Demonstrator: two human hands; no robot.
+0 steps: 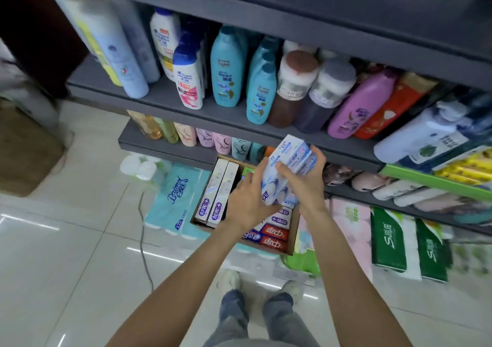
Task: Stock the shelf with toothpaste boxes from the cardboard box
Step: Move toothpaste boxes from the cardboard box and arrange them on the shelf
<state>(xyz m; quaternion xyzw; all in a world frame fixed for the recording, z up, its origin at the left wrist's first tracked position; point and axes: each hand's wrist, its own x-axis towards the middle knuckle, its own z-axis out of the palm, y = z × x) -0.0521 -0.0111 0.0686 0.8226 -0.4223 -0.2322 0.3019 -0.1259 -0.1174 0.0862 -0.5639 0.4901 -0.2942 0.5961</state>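
Both hands hold a bundle of white-and-blue toothpaste boxes (286, 169) above the open cardboard box (295, 236). My left hand (247, 203) grips the bundle's lower end. My right hand (306, 181) wraps its upper right side, fingers over the top. Inside the cardboard box lie two pale boxes with purple ends (217, 191) on the left and red-and-blue toothpaste boxes (271, 236) at the front. The bundle is tilted, its top end near the edge of the grey shelf (239, 120).
Shampoo bottles (226, 67) fill the upper grey shelf. Smaller bottles (213, 137) stand on the lower shelf behind the cardboard box. Tissue packs (173, 195) lie on the tiled floor to the left, green-and-white packs (394, 243) to the right. My feet (263, 285) stand below.
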